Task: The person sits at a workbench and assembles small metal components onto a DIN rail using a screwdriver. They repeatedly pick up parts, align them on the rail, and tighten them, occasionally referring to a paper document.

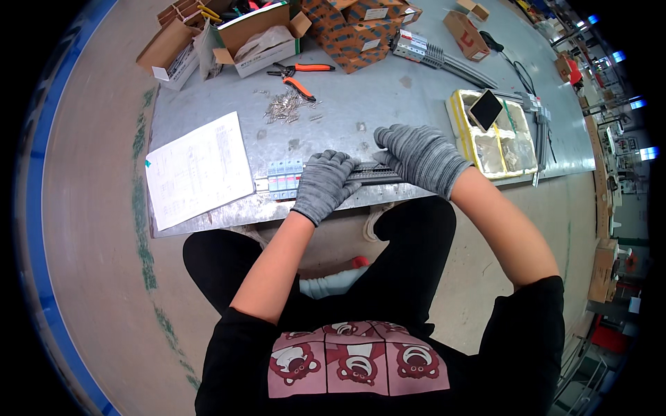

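Observation:
A metal mounting rail (261, 185) lies along the near edge of the table. On its left part sits a row of pale blue-grey circuit breakers (283, 182) with red marks. My left hand (325, 182), in a grey knit glove, is closed over the rail just right of the breakers, its fingers wrapped across. Farther right along the rail runs a dark grey ribbed strip (378, 175), partly covered by both hands. My right hand (424, 158), gloved too, hovers over the strip's right end with fingers and thumb curled together. Whatever they pinch is hidden.
Left lies a printed paper sheet (201, 170). Beyond are loose small metal parts (284, 107), orange-handled pliers (298, 84), opened cartons (267, 52) and patterned boxes (354, 41). Right stands a foam tray (510, 149) with a phone (485, 110) on it; grey rail assemblies (444, 59) lie behind.

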{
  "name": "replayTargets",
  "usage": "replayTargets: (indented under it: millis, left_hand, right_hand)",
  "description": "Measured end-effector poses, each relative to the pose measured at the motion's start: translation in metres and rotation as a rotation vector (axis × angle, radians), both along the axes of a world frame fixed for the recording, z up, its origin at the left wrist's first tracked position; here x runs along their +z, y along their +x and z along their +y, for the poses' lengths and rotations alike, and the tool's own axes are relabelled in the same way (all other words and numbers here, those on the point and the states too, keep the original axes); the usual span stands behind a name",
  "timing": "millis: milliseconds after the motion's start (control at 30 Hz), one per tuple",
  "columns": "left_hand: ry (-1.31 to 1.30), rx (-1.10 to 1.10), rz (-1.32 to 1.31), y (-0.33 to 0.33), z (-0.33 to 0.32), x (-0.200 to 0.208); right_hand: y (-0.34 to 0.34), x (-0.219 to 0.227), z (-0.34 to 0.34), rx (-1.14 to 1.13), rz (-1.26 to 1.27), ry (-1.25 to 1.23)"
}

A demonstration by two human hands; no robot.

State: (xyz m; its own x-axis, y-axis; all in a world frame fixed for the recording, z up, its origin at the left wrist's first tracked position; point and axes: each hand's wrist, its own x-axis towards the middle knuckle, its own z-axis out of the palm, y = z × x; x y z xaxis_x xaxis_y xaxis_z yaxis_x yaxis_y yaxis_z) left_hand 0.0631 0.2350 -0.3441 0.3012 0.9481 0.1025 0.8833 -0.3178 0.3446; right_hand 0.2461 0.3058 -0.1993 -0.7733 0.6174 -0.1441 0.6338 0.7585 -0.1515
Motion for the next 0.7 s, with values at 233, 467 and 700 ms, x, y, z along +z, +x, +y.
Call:
replayTargets:
  millis: [233, 467, 700]
  left_hand:
    - [0.014, 0.003, -0.012, -0.001, -0.001, 0.001]
    - [-0.003, -0.013, -0.013, 0.002, 0.002, 0.003]
    - [0.033, 0.001, -0.017, -0.002, -0.001, -0.001]
  right_hand:
    - [-0.009, 0.009, -0.001, -0.037, -0.141, -0.021]
    - [0.003, -0.007, 0.002, 0.091, 0.028, 0.033]
    - [-0.002, 0.011, -0.002, 0.062, 0.018, -0.006]
